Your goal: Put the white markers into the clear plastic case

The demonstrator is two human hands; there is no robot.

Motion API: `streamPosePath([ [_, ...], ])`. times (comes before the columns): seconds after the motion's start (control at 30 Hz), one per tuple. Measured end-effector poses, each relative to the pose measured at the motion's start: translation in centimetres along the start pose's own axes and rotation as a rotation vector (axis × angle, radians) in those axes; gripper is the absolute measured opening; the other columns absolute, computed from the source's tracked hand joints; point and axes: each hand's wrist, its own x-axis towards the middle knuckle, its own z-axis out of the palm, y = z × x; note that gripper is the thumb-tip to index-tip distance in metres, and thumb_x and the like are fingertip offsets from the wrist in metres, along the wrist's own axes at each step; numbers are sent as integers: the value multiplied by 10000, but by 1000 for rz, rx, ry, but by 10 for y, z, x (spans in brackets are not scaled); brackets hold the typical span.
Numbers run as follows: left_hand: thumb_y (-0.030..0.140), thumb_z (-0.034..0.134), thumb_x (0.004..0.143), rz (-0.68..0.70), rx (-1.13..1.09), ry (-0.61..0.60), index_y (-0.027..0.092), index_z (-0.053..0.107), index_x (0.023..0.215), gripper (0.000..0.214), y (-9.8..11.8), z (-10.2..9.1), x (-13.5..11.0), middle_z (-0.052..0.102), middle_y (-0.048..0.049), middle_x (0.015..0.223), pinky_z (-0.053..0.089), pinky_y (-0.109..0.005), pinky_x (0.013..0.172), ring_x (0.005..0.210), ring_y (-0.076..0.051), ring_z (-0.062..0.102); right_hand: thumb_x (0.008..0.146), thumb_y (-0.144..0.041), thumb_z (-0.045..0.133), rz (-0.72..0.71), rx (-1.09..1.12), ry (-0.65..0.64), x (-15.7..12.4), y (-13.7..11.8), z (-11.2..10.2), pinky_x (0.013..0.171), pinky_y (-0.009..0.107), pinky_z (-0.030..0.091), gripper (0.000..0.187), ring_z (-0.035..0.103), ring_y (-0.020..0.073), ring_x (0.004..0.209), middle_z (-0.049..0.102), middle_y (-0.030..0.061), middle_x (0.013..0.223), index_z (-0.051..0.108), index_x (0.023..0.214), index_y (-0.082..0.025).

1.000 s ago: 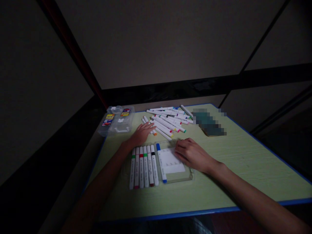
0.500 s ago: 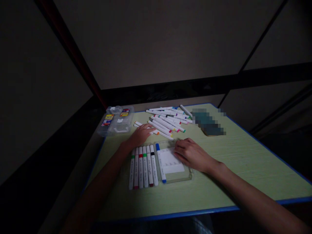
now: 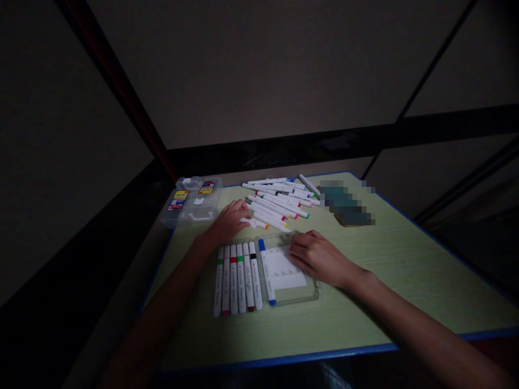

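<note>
My left hand (image 3: 230,220) is at the near left side of a loose pile of white markers (image 3: 278,197). Its fingers are bent closed around a white marker (image 3: 256,222) with an orange end, partly hidden by the hand. An unfolded clear plastic case (image 3: 318,294) lies in front of me. Its left half holds a row of several capped markers (image 3: 242,283); in the right half are a blue-ended marker (image 3: 267,275) and a white paper insert (image 3: 286,267). My right hand (image 3: 320,256) rests with curled fingers on the right half's far edge, its fingertips partly hidden.
Clear plastic cases (image 3: 198,202) with colourful labels stand at the table's far left corner. A dark greenish flat object (image 3: 344,202), blurred out, lies at the far right. The pale green table (image 3: 365,324) has a blue edge, with a wall behind it.
My left hand has drawn back slightly to the left and its fingers have bent in. The orange-ended marker has shifted a little right. My right hand has stayed in place.
</note>
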Motion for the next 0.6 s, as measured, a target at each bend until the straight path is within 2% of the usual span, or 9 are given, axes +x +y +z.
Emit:
streamPosePath([
  [0.17,229,505,774,-42,73,-64,175,613,907,179,-9,-6,-3,489,-56,950,378,-357,827,944,-202,442,875,-231,390,-7,-2,7,-1,0,0,719,303,306,233,496,159,735,549,50,764,563,740,-154],
  [0.37,229,495,780,-68,120,-61,180,608,922,188,-15,-1,-5,494,-57,956,367,-358,821,947,-206,444,876,-229,393,-2,-1,-2,-1,1,2,724,302,300,223,496,160,750,550,47,768,563,752,-154],
  [0.6,218,456,801,-74,127,-118,177,605,950,215,-16,2,-5,527,-55,969,362,-370,820,954,-208,467,877,-230,390,-4,-9,7,-1,0,2,720,301,295,226,489,156,744,547,48,770,561,751,-153],
])
